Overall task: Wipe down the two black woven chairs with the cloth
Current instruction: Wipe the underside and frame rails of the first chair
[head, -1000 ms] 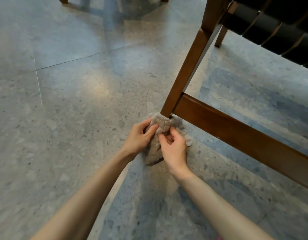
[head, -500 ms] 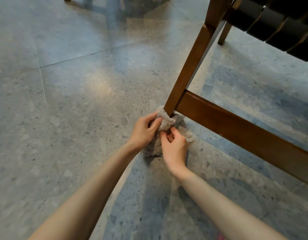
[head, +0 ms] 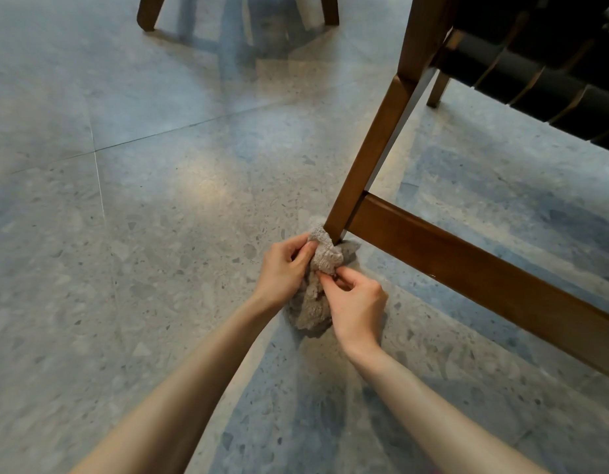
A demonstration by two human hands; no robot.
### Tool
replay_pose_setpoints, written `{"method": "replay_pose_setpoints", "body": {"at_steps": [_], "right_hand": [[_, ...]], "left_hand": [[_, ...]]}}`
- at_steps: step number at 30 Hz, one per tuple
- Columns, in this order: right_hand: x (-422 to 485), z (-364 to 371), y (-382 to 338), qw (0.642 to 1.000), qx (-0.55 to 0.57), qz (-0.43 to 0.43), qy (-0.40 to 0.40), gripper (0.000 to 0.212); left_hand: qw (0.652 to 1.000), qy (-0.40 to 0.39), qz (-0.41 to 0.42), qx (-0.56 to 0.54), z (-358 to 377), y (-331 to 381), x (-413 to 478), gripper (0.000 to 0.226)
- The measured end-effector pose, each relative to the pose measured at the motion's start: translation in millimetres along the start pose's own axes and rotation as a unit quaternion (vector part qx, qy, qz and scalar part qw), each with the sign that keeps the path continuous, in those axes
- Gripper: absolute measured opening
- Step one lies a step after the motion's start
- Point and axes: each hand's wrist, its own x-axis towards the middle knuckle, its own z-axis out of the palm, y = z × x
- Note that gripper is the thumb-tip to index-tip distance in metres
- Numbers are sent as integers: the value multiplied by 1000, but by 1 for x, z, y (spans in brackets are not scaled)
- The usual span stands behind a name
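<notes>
– Cloth (head: 321,268) is bunched round the foot of the chair leg (head: 364,165), right at your fingertips, and its loose end trails down between your hands.
– So you're on the leg-wiping step, I'd judge, at the lowest end of the leg. Your left hand (head: 282,268) curls fingers and thumb round the upper fold, against the wood.
– Your right hand (head: 357,306) pinches the lower fold, thumb to forefinger, with the other fingers tucked in.
– Next, I'd say, you want both grips firm to draw the cloth up the leg, then along the rail (head: 467,268) to the right of your fingers. The black woven seat (head: 535,80) sits well above them.
</notes>
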Motion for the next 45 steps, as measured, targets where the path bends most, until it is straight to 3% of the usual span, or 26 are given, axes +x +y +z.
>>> {"method": "replay_pose_setpoints", "body": {"at_steps": [6, 11, 14, 20, 24, 29, 33, 45], "right_hand": [[28, -27, -58, 986, 113, -91, 81, 20], [67, -67, -115, 951, 103, -234, 173, 25], [91, -80, -134, 947, 99, -257, 163, 29], [122, -71, -145, 972, 127, -161, 119, 39], [125, -65, -157, 970, 149, -130, 140, 31], [113, -66, -177, 944, 247, -131, 173, 28], [108, -72, -193, 946, 245, -116, 176, 26], [82, -101, -289, 923, 235, -258, 161, 38]], "left_hand": [[993, 49, 61, -89, 4, 77, 20, 19], [971, 153, 123, -134, 16, 154, 40, 20], [945, 200, 129, -224, 32, 191, 51, 23], [960, 140, 85, -229, 44, 214, 83, 32], [975, 69, 93, -191, 35, 208, 82, 30], [963, 27, 149, -225, 19, 222, 70, 23], [956, 42, 188, -221, 10, 240, 60, 29], [920, 77, 334, -188, -31, 327, 27, 27]]}}
